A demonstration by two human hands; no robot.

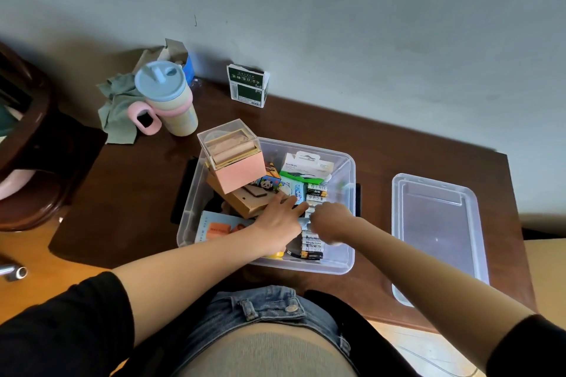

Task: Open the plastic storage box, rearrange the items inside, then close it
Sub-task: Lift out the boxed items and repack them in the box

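Note:
The clear plastic storage box (pixel 347 257) stands open on the dark wooden table. Its clear lid (pixel 438 232) lies flat to the right of it. Inside are a pink box with a clear cover (pixel 239 167), a brown cardboard box (pixel 248 202), a small panda cube (pixel 269 182), a white and green pack (pixel 306 164), an orange leaflet (pixel 217 228) and a row of batteries (pixel 314 243). My left hand (pixel 280 220) reaches into the box with fingers stretched over the items. My right hand (pixel 329 222) is beside it, fingers curled down onto the batteries; what they grip is hidden.
A pastel cup with a blue lid (pixel 168 98) and a grey-green cloth (pixel 118 107) sit at the back left. A green and white carton (pixel 248 86) stands by the wall. A dark wooden chair (pixel 30 144) is at the left.

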